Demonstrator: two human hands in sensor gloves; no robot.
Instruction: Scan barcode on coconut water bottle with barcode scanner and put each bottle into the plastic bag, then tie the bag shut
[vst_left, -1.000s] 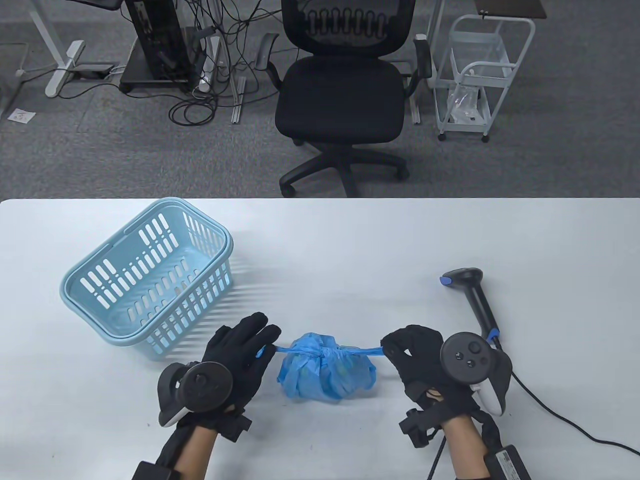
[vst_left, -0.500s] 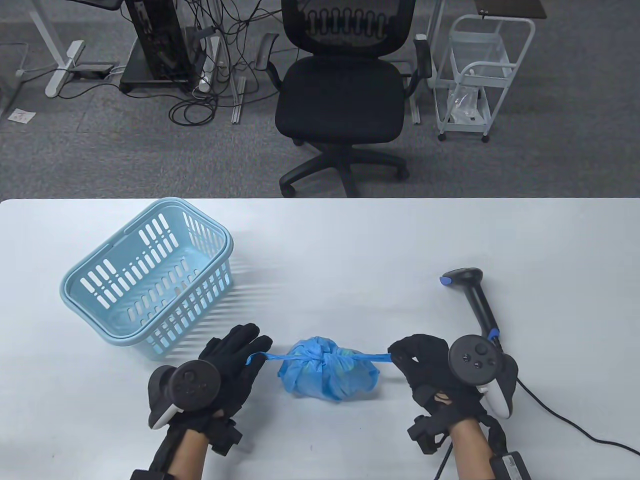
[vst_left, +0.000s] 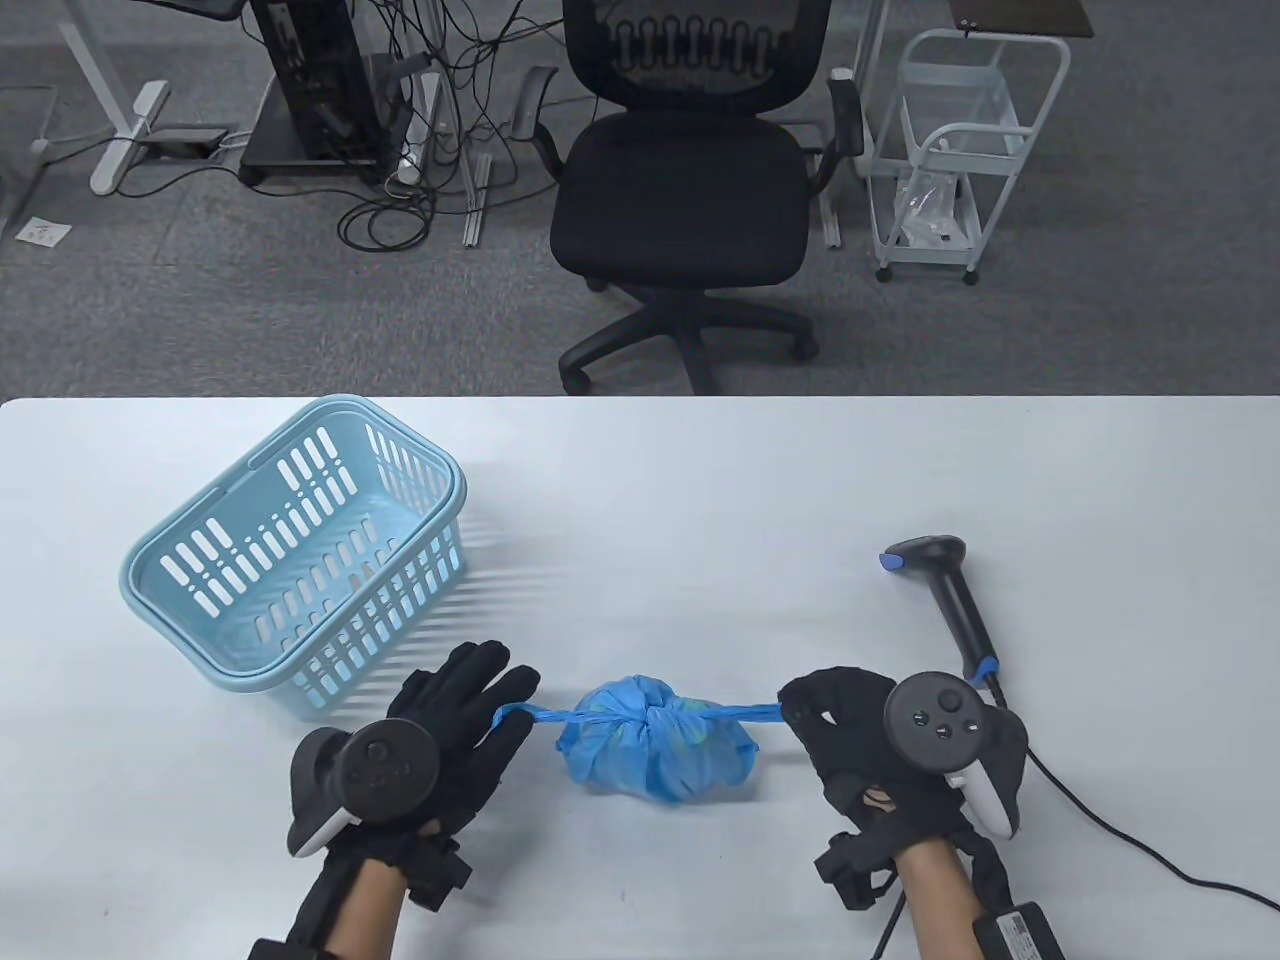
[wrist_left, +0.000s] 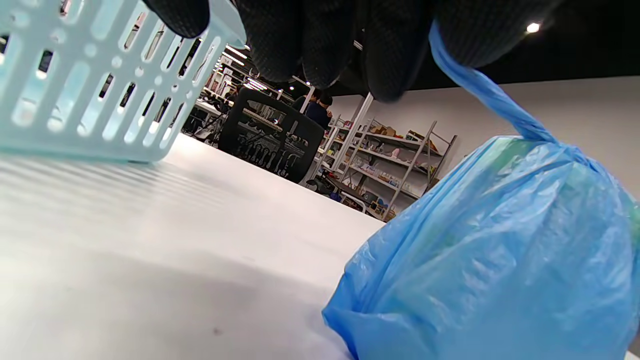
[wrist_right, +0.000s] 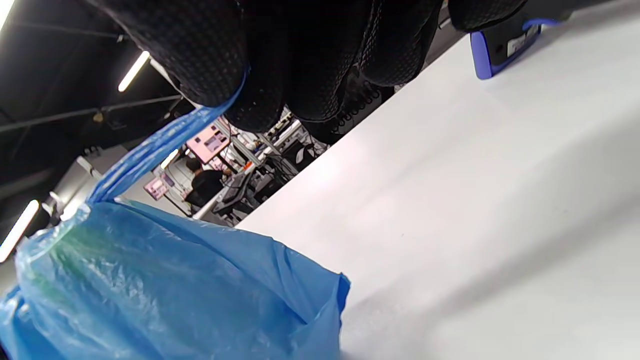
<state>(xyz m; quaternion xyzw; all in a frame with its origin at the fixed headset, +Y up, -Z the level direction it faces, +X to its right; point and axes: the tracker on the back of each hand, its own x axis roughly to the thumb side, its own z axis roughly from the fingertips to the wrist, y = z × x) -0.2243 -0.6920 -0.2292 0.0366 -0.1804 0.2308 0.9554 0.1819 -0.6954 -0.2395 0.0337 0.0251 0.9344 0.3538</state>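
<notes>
A blue plastic bag (vst_left: 655, 745) lies bunched on the white table (vst_left: 700, 500), knotted on top, something green showing faintly through it. My left hand (vst_left: 478, 706) pinches the bag's left handle strip (vst_left: 540, 716), and my right hand (vst_left: 822, 712) pinches the right strip (vst_left: 745, 712). Both strips are stretched taut away from the knot. In the left wrist view the strip (wrist_left: 487, 95) runs up from the bag (wrist_left: 500, 260) into my fingers. The right wrist view shows the other strip (wrist_right: 150, 150) above the bag (wrist_right: 150, 285). The black barcode scanner (vst_left: 950, 595) lies behind my right hand.
A light blue slotted basket (vst_left: 290, 560) lies tipped toward me at the left, close behind my left hand. The scanner's cable (vst_left: 1130, 840) trails off to the right edge. A black office chair (vst_left: 685, 190) and a white cart (vst_left: 945, 150) stand beyond the table.
Both hands drew apart, the left one more and back toward me, pulling the two strips tighter. The knot cinched down and the bag sank slightly lower.
</notes>
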